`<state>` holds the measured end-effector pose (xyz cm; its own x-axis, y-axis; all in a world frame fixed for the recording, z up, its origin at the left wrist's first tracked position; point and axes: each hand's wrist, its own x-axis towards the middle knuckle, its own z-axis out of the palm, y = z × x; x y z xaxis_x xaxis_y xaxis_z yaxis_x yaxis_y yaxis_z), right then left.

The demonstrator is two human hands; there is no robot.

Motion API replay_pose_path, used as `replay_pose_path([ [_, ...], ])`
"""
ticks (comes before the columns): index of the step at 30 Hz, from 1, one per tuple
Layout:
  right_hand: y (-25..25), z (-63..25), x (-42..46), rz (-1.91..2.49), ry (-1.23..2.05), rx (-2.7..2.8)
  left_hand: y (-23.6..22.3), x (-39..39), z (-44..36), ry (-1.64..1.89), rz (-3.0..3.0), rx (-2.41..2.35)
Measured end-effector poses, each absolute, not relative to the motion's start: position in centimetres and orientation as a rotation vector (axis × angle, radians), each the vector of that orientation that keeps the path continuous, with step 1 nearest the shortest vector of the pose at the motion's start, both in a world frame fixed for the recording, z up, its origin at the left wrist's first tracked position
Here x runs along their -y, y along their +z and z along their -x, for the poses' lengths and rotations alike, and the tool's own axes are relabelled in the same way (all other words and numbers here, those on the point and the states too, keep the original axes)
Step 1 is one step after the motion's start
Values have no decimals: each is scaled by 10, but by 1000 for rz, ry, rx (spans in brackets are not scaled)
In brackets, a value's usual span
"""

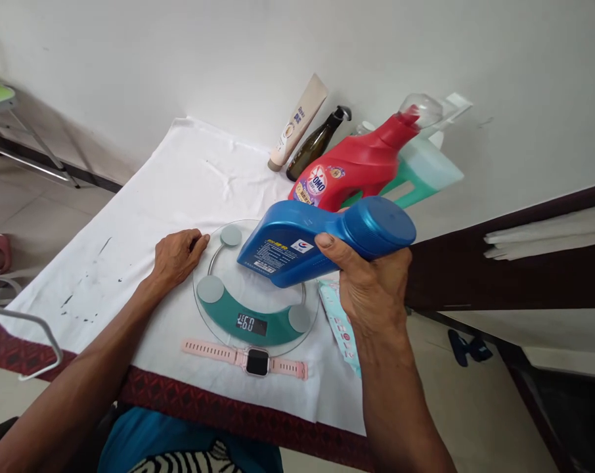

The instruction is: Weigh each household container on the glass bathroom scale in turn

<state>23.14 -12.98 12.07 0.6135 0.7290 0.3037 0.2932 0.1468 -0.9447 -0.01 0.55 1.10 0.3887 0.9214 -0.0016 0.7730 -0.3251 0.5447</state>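
Bottle (287, 240), blue, tilted in right hand (374, 286) over glass scale (251, 295).

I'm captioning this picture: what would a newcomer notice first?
A glossy blue plastic bottle, held in the right hand over a round glass scale, probably draws the eye first. The red plastic OMO jug beyond it likely follows, then the pink-strapped square watch at the scale's near edge.

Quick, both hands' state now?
Left hand: loosely curled by the glass bathroom scale; grip cannot be told.
Right hand: closed, holding the blue capped bottle.
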Motion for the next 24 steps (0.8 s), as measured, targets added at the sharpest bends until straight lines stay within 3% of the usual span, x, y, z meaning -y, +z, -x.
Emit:
replay_pose_path([
  [8,116,-224,129,1419,378,941,8,-6,0,417,-2204,-1447],
  [12,94,-220,151,1373,124,903,7,-6,1,430,-2189,-1444],
  [16,53,-213,196,1604,-59,808,7,-7,0,436,-2179,-1442],
  [24,2,-216,240,1872,281,622,9,-7,-2,462,-2150,-1458],
])
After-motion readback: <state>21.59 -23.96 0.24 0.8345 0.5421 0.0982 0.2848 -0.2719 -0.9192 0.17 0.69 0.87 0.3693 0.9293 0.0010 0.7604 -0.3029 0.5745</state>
